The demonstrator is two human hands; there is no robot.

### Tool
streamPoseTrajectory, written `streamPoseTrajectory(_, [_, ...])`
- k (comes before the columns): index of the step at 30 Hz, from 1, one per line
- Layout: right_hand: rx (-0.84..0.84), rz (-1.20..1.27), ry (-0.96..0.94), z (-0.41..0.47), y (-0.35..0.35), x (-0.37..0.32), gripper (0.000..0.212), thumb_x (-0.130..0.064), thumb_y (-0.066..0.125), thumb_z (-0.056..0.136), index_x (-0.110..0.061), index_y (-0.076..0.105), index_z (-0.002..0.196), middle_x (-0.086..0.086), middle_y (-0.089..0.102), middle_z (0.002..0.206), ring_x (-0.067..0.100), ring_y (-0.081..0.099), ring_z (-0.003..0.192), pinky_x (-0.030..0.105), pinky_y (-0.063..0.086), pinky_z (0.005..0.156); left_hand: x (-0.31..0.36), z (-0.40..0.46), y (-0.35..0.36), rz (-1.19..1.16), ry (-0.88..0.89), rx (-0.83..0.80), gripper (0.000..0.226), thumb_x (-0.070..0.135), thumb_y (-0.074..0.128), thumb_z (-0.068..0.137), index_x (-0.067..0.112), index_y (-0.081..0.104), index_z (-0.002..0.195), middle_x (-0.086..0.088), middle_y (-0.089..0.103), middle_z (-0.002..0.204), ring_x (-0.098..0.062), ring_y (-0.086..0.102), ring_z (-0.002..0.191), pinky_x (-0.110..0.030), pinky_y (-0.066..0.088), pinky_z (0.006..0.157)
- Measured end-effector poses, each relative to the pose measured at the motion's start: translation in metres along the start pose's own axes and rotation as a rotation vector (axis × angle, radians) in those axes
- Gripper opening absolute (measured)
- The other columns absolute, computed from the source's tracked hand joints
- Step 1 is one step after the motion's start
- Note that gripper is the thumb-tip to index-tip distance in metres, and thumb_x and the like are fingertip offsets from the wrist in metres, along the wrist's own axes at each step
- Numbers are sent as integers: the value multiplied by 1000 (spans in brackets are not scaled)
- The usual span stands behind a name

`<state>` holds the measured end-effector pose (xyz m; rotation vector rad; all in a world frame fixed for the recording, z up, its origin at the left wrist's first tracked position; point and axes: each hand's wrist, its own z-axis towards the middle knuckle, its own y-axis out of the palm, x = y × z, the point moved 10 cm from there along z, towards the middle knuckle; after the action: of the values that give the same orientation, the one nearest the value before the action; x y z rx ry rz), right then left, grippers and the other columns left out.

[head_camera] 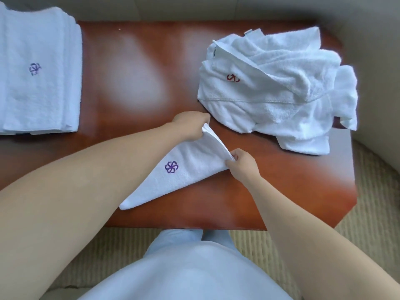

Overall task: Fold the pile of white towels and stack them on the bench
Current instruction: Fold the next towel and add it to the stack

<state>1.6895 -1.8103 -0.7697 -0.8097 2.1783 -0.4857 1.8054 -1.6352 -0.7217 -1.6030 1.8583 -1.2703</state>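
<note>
Head view: both hands pinch one towel [184,167] mid tabletop [138,61], left hand [190,126] far corner, right hand [242,164] near; pile [279,87] right, stack [36,70] far left.

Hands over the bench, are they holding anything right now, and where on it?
Both hold one white towel with a purple emblem. The left hand pinches its far upper corner, the right hand its near corner along the same edge.

We have a single head-worn view, looking steeply down and forward from close above the reddish-brown surface [151,61], with our own torso at the bottom edge.
</note>
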Motion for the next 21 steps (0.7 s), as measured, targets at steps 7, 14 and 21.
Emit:
streamPoseTrajectory(7, [97,-32,-316,-54,-51,-103,16,-17,55,90,-19,60,105,-8,64,92,21,61,78,29,38,58,-36,-126,-70,-50,-187,294,14,23,59,93,27,49,102,3,58,111,-27,56,92,-34,36,64])
streamPoseTrajectory(14, [77,39,-629,-149,-43,-208,10,-19,50,96,-23,52,105,1,70,84,14,70,69,32,49,61,-63,-296,-115,-140,-466,608,13,17,57,93,25,55,103,1,61,107,-25,55,101,-41,50,77])
streamPoseTrajectory(21, [-151,422,-712,-231,-1,-273,18,-16,52,96,-14,52,115,7,65,105,20,77,70,40,64,72,-87,-447,-98,-690,-734,1006,15,15,58,92,23,66,102,2,68,100,-26,62,95,-36,50,78])
